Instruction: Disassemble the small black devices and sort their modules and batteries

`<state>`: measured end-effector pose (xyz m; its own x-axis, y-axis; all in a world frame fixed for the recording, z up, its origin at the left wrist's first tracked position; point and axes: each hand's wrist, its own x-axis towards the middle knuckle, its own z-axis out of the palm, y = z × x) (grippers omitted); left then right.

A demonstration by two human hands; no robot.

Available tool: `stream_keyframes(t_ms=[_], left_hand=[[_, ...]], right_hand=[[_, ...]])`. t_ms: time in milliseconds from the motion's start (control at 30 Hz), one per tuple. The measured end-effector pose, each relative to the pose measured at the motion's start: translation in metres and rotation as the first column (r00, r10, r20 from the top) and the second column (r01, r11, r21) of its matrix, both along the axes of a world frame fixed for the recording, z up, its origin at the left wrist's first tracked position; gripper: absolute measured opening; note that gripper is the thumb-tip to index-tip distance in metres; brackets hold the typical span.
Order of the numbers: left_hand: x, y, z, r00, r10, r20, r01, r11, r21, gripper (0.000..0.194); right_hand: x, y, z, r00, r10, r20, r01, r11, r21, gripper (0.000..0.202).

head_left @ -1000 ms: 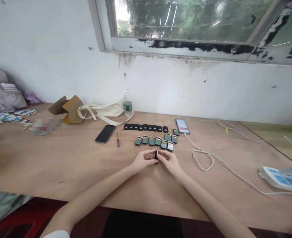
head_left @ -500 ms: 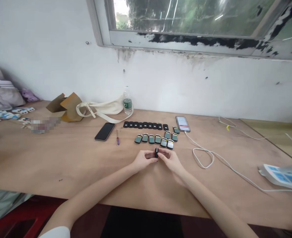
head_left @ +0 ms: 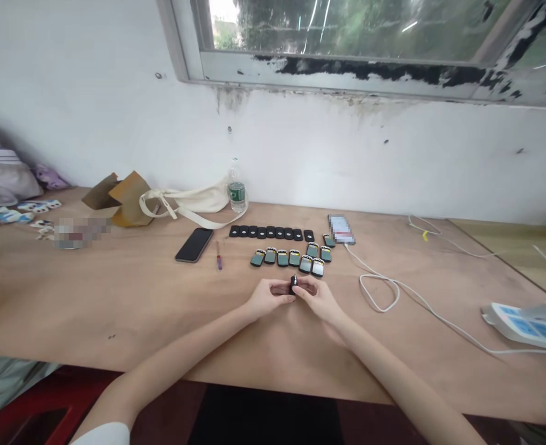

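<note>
Between my fingertips I hold a small black oval device (head_left: 294,285) on edge, just above the table. My left hand (head_left: 269,298) pinches it from the left, and my right hand (head_left: 318,298) grips its right side with the thumb on its near face. Just beyond my hands lie several small black cases (head_left: 282,258) with grey-green panels and a silver-and-yellow end. Farther back, several black oval pieces (head_left: 271,232) with a small pale mark lie in a row. The side of the held device that faces away is hidden.
A purple-handled screwdriver (head_left: 219,258) and a dark phone (head_left: 194,245) lie to the left. Behind them are a water bottle (head_left: 237,194), a cream bag (head_left: 198,199) and brown paper (head_left: 133,201). Rightward, a charging phone (head_left: 342,229) trails a white cable (head_left: 433,311) to a power strip (head_left: 525,324).
The held device has turned slightly between my fingers, and my right thumb sits a little differently on it. The view has shifted slightly; the things on the table stay put.
</note>
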<state>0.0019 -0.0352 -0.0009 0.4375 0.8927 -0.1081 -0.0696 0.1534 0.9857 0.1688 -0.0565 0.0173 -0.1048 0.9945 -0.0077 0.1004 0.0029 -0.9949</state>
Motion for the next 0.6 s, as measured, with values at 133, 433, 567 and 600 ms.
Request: stream_keyframes(t_ms=[133, 433, 567, 600], left_hand=[[0.0016, -0.0008, -0.0004, 1.0, 0.023, 0.008, -0.023, 1.0, -0.002, 0.062], [0.003, -0.0048, 0.0043, 0.999, 0.031, 0.032, -0.03, 0.998, -0.049, 0.064], [0.003, -0.0043, 0.0032, 1.0, 0.026, 0.018, -0.025, 0.999, -0.03, 0.062], [0.004, -0.0043, 0.002, 0.999, 0.039, 0.017, -0.038, 0.999, -0.019, 0.061]], right_hand=[[-0.0026, 0.0003, -0.0054, 0.998, -0.049, -0.025, 0.049, 0.999, -0.004, 0.04], [-0.0013, -0.0005, -0.0026, 0.998, -0.059, -0.032, 0.058, 0.998, -0.04, 0.041], [-0.0002, -0.0011, -0.0027, 0.998, -0.053, -0.027, 0.051, 0.997, -0.051, 0.041], [-0.0008, -0.001, -0.0036, 0.998, -0.064, -0.029, 0.063, 0.997, -0.044, 0.041]])
